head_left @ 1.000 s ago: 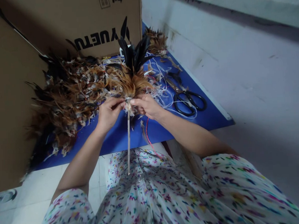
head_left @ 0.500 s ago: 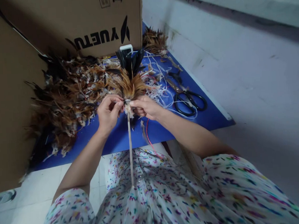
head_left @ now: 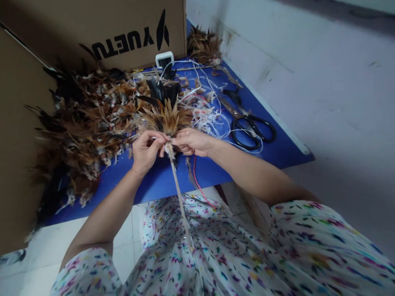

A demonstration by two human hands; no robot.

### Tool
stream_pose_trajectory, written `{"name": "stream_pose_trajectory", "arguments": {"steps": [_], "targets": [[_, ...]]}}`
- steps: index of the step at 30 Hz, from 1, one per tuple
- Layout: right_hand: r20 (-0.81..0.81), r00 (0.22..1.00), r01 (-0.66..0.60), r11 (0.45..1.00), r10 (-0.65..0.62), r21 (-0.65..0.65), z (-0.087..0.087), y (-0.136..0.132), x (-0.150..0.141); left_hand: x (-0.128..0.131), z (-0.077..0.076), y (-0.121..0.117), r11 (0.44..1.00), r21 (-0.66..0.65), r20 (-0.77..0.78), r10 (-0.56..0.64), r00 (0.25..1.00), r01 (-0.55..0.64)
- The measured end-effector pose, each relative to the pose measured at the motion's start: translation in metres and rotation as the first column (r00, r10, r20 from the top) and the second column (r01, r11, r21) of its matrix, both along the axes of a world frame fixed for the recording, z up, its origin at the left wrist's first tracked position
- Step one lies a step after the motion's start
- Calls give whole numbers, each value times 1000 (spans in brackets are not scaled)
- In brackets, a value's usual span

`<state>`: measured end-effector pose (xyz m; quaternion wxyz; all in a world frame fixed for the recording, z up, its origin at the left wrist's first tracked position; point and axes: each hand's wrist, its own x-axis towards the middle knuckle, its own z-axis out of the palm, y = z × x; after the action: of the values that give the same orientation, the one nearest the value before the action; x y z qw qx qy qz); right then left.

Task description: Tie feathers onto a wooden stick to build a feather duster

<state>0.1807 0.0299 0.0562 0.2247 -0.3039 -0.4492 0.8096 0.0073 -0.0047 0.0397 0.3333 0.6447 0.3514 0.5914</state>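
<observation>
A feather duster, brown with black feathers at its tip, points away from me over the table. Its thin stick runs back toward my lap. My left hand pinches at the pale, frayed neck of the feathers from the left side. From the right, my right hand is closed at the same neck, thumb and forefinger meeting the left fingertips. Whether a thread lies between the fingertips is too small to tell.
Loose brown and black feathers are heaped at the left. Black-handled scissors lie at the right beside tangled white string. A cardboard box stands behind the blue tabletop; a wall borders the right.
The duster's black tip has dropped lower in view, and the stick's near end has swung right. Both hands have drawn closer together at the feather neck.
</observation>
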Motion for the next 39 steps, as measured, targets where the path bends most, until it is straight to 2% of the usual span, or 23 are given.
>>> {"name": "stream_pose_trajectory", "arguments": {"steps": [4,9,12,16,21,26,31,35,39], "targets": [[135,991,16,998,-25,62,-2,0,-1,-3,-4,5,999,-36,-67,-13,998,10],[265,954,63,960,-138,273,-10,3,-5,-7,-11,10,997,-70,-141,-30,989,20],[346,911,35,876,-226,481,-16,6,-6,-8,-16,12,995,-99,-177,-24,984,7],[502,814,-140,739,-294,659,-15,7,-4,-8,-23,14,992,-126,-224,-49,973,21],[607,737,-328,629,-296,705,-3,2,1,-8,-26,15,976,-213,-160,-72,985,37],[611,709,-365,558,-352,745,0,-3,1,-7,-25,15,964,-267,-154,-60,986,17],[567,732,-314,551,-378,773,1,-8,2,-8,-27,15,963,-270,-121,-45,992,11],[541,744,-281,550,-393,787,4,-11,4,-9,-28,14,963,-268,-175,-74,982,25],[496,747,-236,521,-443,820,4,-12,5,-9,-26,12,962,-272,-221,-71,973,8]]}}
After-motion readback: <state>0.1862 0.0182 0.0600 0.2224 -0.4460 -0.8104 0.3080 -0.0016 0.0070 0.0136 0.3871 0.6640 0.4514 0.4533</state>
